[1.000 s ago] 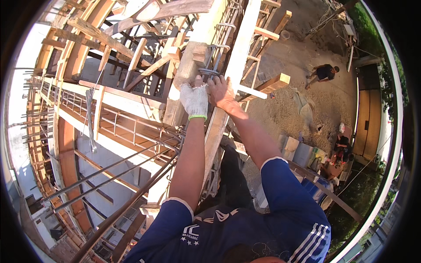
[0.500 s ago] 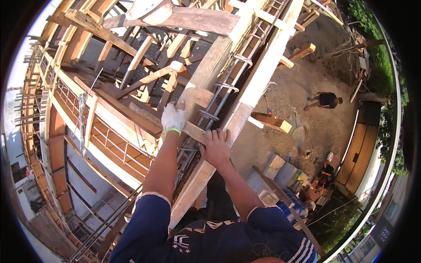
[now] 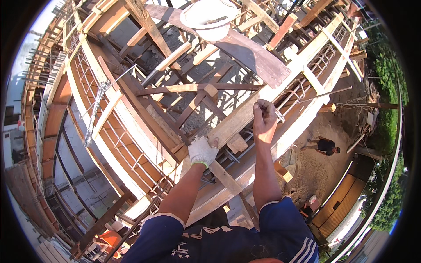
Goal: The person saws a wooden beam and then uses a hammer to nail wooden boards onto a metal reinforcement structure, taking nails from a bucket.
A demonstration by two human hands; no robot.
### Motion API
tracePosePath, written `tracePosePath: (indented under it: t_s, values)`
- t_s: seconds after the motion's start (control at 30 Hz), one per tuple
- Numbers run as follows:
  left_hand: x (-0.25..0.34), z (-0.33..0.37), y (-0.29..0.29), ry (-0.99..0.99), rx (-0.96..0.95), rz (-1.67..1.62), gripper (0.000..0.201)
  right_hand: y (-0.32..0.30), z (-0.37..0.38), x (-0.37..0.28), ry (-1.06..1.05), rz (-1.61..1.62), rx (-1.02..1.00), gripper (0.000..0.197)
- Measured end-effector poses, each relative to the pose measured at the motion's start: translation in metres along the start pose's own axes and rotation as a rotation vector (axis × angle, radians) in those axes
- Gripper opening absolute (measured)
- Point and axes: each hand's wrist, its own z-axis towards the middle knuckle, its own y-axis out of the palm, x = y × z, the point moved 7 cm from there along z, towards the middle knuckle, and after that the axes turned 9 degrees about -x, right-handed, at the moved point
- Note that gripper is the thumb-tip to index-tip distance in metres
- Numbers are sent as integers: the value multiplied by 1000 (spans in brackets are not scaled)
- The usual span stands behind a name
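Note:
My left hand (image 3: 202, 151), in a white knit glove with a green cuff, grips the upper end of a short wooden strip (image 3: 226, 179). Its thumb lies against the long formwork board (image 3: 239, 122). The strip crosses the narrow formwork trough, where steel reinforcement bars and stirrups (image 3: 293, 94) run. My bare right hand (image 3: 265, 122) is raised above the trough, fingers curled in; whatever they may hold is too small to make out. Between my hands, a small wood block (image 3: 237, 143) sits against the board. Past my right hand a thin metal rod (image 3: 326, 94) lies across the trough.
A white round container (image 3: 210, 19) with something dark inside stands on a wide brown plank (image 3: 258, 57). Left is another formwork trough with a rebar cage (image 3: 116, 136) and a wire bundle (image 3: 97, 107). A person (image 3: 324, 146) is on the ground far below, right.
My right hand has let go of the strip and lifted up and forward, fingers curled. My left hand stays at the strip's upper end. The view has shifted, showing more of the white container.

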Motion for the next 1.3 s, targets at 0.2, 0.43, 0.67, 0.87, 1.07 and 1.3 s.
tracePosePath:
  t_s: [0.2,0.43,0.67,0.87,1.07,1.3]
  values:
    - [-5,-1,0,35,-40,-58,61,155,216,29,527,574,-314,71]
    - [-8,1,1,90,-35,-68,58,200,366,87,511,594,-247,38]
    - [-7,6,6,111,0,-30,57,129,311,80,438,807,20,25]
    - [-13,7,11,3,-51,-57,59,-36,107,70,447,815,-45,29]
    - [0,6,7,16,2,8,57,-160,-106,84,391,860,268,51]
    - [0,5,11,8,51,20,60,-179,-125,80,447,486,337,36]
